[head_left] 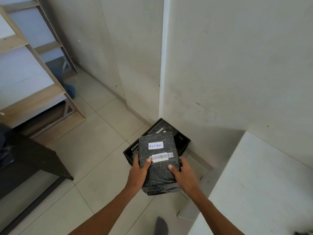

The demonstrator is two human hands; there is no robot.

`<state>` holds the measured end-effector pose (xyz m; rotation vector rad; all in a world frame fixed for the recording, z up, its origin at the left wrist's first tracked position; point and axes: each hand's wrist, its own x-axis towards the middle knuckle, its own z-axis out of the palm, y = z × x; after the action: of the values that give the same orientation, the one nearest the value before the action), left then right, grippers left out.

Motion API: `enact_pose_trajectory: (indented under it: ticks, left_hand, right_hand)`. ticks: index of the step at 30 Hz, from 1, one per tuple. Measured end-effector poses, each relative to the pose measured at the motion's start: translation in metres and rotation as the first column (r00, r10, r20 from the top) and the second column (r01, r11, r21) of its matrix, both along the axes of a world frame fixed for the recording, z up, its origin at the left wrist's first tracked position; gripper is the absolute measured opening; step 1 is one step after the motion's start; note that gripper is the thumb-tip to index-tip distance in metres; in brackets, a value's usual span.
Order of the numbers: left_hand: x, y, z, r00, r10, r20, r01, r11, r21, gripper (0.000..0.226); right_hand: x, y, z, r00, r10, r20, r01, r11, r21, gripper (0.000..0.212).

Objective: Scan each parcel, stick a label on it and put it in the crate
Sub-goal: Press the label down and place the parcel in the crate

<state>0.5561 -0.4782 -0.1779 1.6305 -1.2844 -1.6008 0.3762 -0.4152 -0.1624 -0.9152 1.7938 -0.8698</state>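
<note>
A parcel wrapped in black plastic is held in the air over the floor, its far end above the black crate. It carries a white sticker reading RETURN and a barcode label below it. My left hand grips its left edge, thumb lying on top near the barcode. My right hand grips its right edge, thumb also on top. The crate stands on the floor against the wall corner, and another black parcel with a barcode lies inside it.
A pale countertop fills the lower right. A dark table stands at the left, with wooden shelving behind it. Light floor tiles lie between them. My socked foot shows at the bottom edge.
</note>
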Motion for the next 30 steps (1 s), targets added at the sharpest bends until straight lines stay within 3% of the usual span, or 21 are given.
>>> enact_pose_trajectory:
  ticks: [3,6,9,13,17,22,27,30]
  left_hand:
    - [0.001,-0.033,-0.032,1.000,0.027,-0.014,-0.025,0.994,0.106,0.065]
    - [-0.002,-0.056,-0.071,0.999,0.047,-0.012,-0.043,0.973,0.225,0.052]
    - [-0.008,-0.083,-0.114,0.994,0.104,-0.042,-0.091,0.964,0.250,0.044]
    - [-0.015,-0.126,-0.183,0.994,0.112,-0.007,-0.107,0.964,0.243,0.055]
    - [-0.018,-0.168,-0.248,0.992,0.126,0.014,-0.123,0.932,0.341,0.063]
    - [-0.026,-0.213,-0.330,0.983,0.179,0.038,-0.177,0.883,0.435,0.060]
    - [-0.015,-0.218,-0.390,0.963,0.225,0.150,-0.269,0.853,0.447,0.054]
    - [0.007,-0.197,-0.403,0.962,0.254,0.103,-0.272,0.850,0.452,0.054]
  right_hand:
    - [-0.004,-0.041,-0.029,0.999,0.032,-0.028,-0.032,0.999,0.026,0.035]
    - [-0.009,-0.070,-0.062,0.998,0.046,-0.043,-0.043,0.997,0.066,0.038]
    - [-0.013,-0.100,-0.103,0.997,0.050,-0.060,-0.042,0.991,0.127,0.039]
    - [-0.018,-0.149,-0.178,0.995,0.012,-0.098,0.008,0.979,0.205,0.038]
    - [-0.020,-0.194,-0.248,0.991,0.036,-0.127,-0.006,0.973,0.229,0.039]
    - [-0.028,-0.247,-0.329,0.993,0.035,-0.109,-0.005,0.967,0.257,0.040]
    - [-0.025,-0.273,-0.393,0.974,0.217,-0.059,-0.193,0.942,0.276,0.041]
    - [-0.011,-0.266,-0.412,0.965,0.247,-0.088,-0.219,0.944,0.247,0.040]
